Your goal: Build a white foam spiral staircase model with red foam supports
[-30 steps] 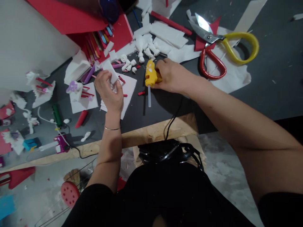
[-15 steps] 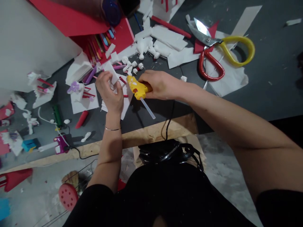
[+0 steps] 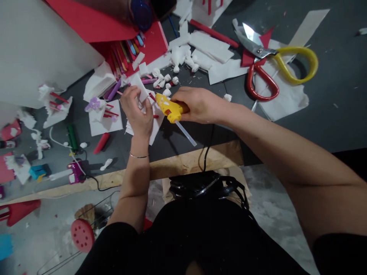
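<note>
My right hand [image 3: 197,105] is wrapped round the handle of a yellow glue gun [image 3: 169,109]. A clear glue stick [image 3: 185,133] juts from the gun's back end toward me, and its nozzle points at the work by my left hand. Curled fingers and thumb of my left hand [image 3: 139,116] close on a folded white card [image 3: 141,88]. Short red sticks [image 3: 152,97] lie beside this card, close to the nozzle. Under the left hand is a white sheet [image 3: 155,135], partly covered. Small white knotted pieces [image 3: 162,80] lie just beyond the gun.
Large scissors [image 3: 260,51] with red and yellow handles rest on white scraps at the right. Left of my hands stands a small white piece with a purple flower [image 3: 94,104]. A purple glue gun [image 3: 76,172] lies near the wooden table edge [image 3: 197,159]. A black bag [image 3: 197,183] sits below.
The view has shifted a little, so the table things appear further right. My hands keep nearly the same pose, still holding the glue gun and the white card.
</note>
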`<state>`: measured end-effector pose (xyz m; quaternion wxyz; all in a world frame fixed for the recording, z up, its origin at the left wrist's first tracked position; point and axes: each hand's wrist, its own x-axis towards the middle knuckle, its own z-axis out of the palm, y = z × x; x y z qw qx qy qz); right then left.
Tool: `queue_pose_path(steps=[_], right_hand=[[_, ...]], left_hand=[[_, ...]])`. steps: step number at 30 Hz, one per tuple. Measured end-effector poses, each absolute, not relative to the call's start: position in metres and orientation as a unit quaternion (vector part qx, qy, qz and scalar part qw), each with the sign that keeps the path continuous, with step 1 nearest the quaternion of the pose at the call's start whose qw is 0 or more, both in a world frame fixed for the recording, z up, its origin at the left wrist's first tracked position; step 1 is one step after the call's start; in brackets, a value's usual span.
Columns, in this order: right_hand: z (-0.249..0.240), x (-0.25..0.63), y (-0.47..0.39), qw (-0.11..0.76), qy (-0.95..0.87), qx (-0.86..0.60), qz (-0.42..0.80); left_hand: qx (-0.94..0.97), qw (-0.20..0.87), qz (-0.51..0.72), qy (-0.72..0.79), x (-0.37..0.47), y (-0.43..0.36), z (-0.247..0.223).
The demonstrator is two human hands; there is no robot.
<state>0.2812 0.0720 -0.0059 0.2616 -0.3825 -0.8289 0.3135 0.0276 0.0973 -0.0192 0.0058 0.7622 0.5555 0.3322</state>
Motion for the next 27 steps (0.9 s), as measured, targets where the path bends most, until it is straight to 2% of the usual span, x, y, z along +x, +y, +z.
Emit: queue_pose_path(steps=[5,11,17,27], right_hand=[[-0.008,0.276,0.081,0.251,-0.829,-0.382,0.322],[-0.006,0.272,0.081,0.266,-0.826,-0.368,0.334],[0.0,0.271,0.078,0.274,-0.831,-0.357,0.327],[0.004,0.275,0.067,0.243,-0.842,-0.371,0.307]], left_hand=[[0.764,-0.009,0.333,0.553,0.028,0.096,-0.018],[0.752,0.057,0.313,0.577,0.027,0.096,-0.018],[0.757,0.01,0.32,0.57,0.03,0.094,-0.015],[0.74,0.09,0.313,0.588,0.029,0.094,-0.016]])
